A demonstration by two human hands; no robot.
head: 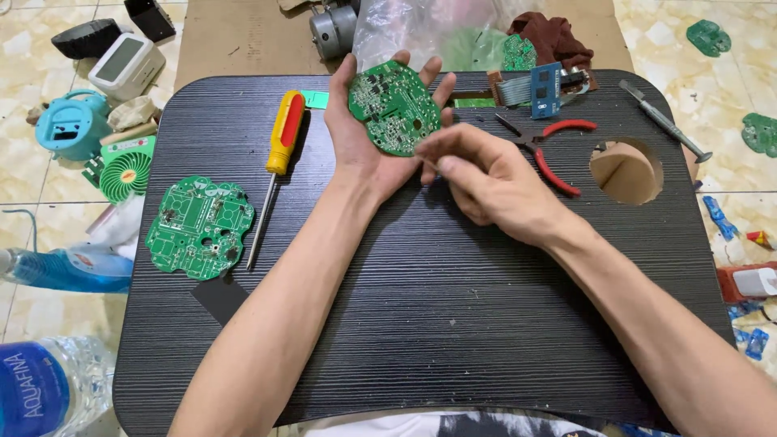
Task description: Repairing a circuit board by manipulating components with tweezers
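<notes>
Bottles lie at the far left on the tiled floor: a clear water bottle with a blue label [44, 388] in the corner and a blue spray bottle [65, 269] above it. Further up sit a small green fan [125, 170], a light blue plastic housing [71, 125] and a white box with a grey screen [125, 65].

On the black lap table [453, 324], near its left edge, lies a large green circuit board [198, 226], flat and untouched. Just beside it, to the right, lies a screwdriver with a yellow and red handle [279, 154], its tip pointing toward the person.

The left hand [364, 142] is turned palm up over the far middle of the table, fingers spread and curled up around a round green circuit board [394, 107] that rests in the palm. The right hand [486, 182] comes in from the right, thumb and forefinger pressed together at the lower edge of that board; whether they pinch something small between them I cannot tell.

Just beyond the right hand lie red-handled pliers [546, 150] and, further back, a small blue board with a ribbon cable [538, 89]. A round hole [626, 170] opens in the table at the right, and a grey metal tool [665, 121] lies at the far right corner.
</notes>
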